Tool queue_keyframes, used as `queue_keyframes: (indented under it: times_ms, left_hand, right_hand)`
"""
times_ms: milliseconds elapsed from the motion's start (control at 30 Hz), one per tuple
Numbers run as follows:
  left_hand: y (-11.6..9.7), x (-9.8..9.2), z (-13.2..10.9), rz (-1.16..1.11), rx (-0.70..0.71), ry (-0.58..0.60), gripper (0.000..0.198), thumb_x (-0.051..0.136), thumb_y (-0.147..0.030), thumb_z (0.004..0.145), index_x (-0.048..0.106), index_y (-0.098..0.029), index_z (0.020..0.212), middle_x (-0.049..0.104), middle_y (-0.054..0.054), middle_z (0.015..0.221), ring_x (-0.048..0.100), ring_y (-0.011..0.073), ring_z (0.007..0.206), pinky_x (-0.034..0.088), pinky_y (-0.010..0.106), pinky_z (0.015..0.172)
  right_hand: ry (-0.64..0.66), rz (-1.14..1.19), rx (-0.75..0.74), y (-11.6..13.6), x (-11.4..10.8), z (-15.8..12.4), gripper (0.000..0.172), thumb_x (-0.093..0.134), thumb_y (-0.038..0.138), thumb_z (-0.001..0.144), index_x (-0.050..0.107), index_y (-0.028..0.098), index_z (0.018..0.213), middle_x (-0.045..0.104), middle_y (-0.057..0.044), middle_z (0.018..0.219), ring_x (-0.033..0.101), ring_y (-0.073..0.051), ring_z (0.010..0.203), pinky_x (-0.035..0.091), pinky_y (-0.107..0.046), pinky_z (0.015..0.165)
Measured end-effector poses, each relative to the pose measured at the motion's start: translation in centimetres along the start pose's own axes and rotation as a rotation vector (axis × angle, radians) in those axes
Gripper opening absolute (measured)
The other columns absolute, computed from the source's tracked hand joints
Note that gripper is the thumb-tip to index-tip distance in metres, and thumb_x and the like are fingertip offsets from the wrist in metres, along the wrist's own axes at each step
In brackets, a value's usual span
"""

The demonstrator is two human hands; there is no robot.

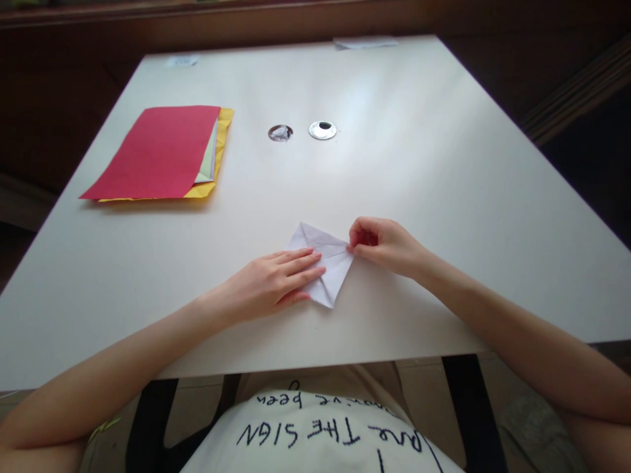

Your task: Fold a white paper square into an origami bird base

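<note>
A small folded sheet of white paper [332,266], creased and set cornerwise, lies on the white table near its front edge. My left hand [276,279] rests flat across the paper's left side, fingers stretched out over it and hiding part of the folds. At the paper's right corner, the thumb and forefinger of my right hand [379,243] pinch the tip. The other fingers of that hand are curled in.
Red paper [162,151] lies over yellow paper [224,131] and paler sheets at the back left. Two round holes [280,133] sit mid-table, one with a metal rim [323,130]. White paper [365,43] lies at the far edge of the table [444,164].
</note>
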State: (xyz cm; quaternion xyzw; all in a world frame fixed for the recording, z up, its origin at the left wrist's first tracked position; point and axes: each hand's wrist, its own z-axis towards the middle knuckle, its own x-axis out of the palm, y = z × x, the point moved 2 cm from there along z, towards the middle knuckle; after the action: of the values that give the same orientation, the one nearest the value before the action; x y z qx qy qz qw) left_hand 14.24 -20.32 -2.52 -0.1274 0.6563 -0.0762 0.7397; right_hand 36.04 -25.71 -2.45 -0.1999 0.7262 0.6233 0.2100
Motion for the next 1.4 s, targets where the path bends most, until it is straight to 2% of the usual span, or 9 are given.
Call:
queue_keyframes:
  times_ms: [167, 333, 400, 567, 967, 1100, 1233, 1400]
  left_hand:
    - [-0.5, -0.1, -0.2, 0.027, 0.022, 0.083, 0.042, 0.043, -0.041, 0.091, 0.045, -0.025, 0.13, 0.033, 0.01, 0.144, 0.03, 0.0261, 0.133, 0.034, 0.043, 0.105]
    - [-1.8, 0.3, -0.2, 0.057, 0.08, 0.091, 0.047, 0.037, -0.037, 0.093, 0.041, -0.011, 0.132, 0.038, 0.013, 0.14, 0.033, 0.0262, 0.131, 0.031, 0.042, 0.107]
    - [-2.1, 0.3, -0.2, 0.032, 0.101, 0.108, 0.048, 0.037, -0.038, 0.093, 0.041, -0.009, 0.132, 0.04, 0.013, 0.139, 0.035, 0.0261, 0.13, 0.034, 0.041, 0.106]
    - [-2.1, -0.2, -0.5, -0.053, 0.101, 0.137, 0.043, 0.043, -0.038, 0.09, 0.045, -0.021, 0.13, 0.036, 0.011, 0.142, 0.031, 0.0285, 0.132, 0.035, 0.045, 0.104]
    - [-2.6, -0.9, -0.5, -0.142, 0.095, 0.194, 0.042, 0.05, -0.04, 0.087, 0.048, -0.029, 0.127, 0.025, 0.011, 0.147, 0.024, 0.0327, 0.134, 0.028, 0.049, 0.107]
    - [-2.5, -0.9, -0.6, -0.137, 0.109, 0.212, 0.05, 0.048, -0.049, 0.086, 0.042, -0.03, 0.132, 0.024, 0.013, 0.147, 0.025, 0.0336, 0.134, 0.026, 0.051, 0.106]
    - [-2.4, -0.8, -0.6, -0.145, 0.122, 0.216, 0.054, 0.047, -0.049, 0.086, 0.034, -0.033, 0.136, 0.023, 0.009, 0.148, 0.026, 0.0314, 0.134, 0.024, 0.049, 0.108]
    - [-2.0, -0.3, -0.4, -0.166, 0.046, 0.172, 0.063, 0.04, -0.047, 0.09, 0.022, -0.016, 0.142, 0.032, 0.011, 0.144, 0.029, 0.0243, 0.133, 0.02, 0.042, 0.111]
  right_hand:
    - [-0.007, -0.005, -0.002, -0.1, 0.0, 0.1, 0.005, 0.056, 0.02, 0.066, 0.052, 0.018, 0.064, 0.053, 0.002, 0.06, 0.045, -0.01, 0.055, 0.034, -0.023, 0.051]
    - [-0.009, -0.017, -0.011, 0.2, 0.1, 0.0, 0.005, 0.056, 0.02, 0.066, 0.052, 0.018, 0.063, 0.051, 0.003, 0.057, 0.042, -0.01, 0.053, 0.033, -0.023, 0.05]
    - [-0.009, -0.033, -0.017, 0.3, 0.2, 0.0, 0.004, 0.055, 0.019, 0.066, 0.052, 0.018, 0.063, 0.05, 0.003, 0.056, 0.042, -0.009, 0.052, 0.032, -0.023, 0.05]
    - [-0.012, -0.055, -0.006, 0.4, 0.3, -0.1, 0.003, 0.055, 0.019, 0.066, 0.052, 0.017, 0.064, 0.05, 0.003, 0.057, 0.042, -0.009, 0.052, 0.032, -0.023, 0.051]
    - [-0.024, -0.062, -0.017, 0.3, 0.3, -0.1, 0.005, 0.056, 0.02, 0.066, 0.053, 0.018, 0.063, 0.051, 0.003, 0.057, 0.042, -0.01, 0.053, 0.032, -0.024, 0.051]
    - [-0.017, -0.059, -0.024, 0.3, 0.3, -0.2, 0.004, 0.055, 0.019, 0.066, 0.053, 0.018, 0.063, 0.052, 0.003, 0.058, 0.043, -0.01, 0.053, 0.033, -0.023, 0.051]
    - [-0.009, -0.048, -0.02, 0.3, 0.2, -0.3, 0.003, 0.054, 0.019, 0.066, 0.053, 0.018, 0.063, 0.052, 0.003, 0.058, 0.043, -0.01, 0.053, 0.033, -0.023, 0.051]
    - [-0.008, -0.049, -0.01, 0.3, 0.2, -0.2, 0.003, 0.055, 0.02, 0.065, 0.053, 0.018, 0.064, 0.051, 0.003, 0.058, 0.043, -0.01, 0.053, 0.032, -0.023, 0.051]
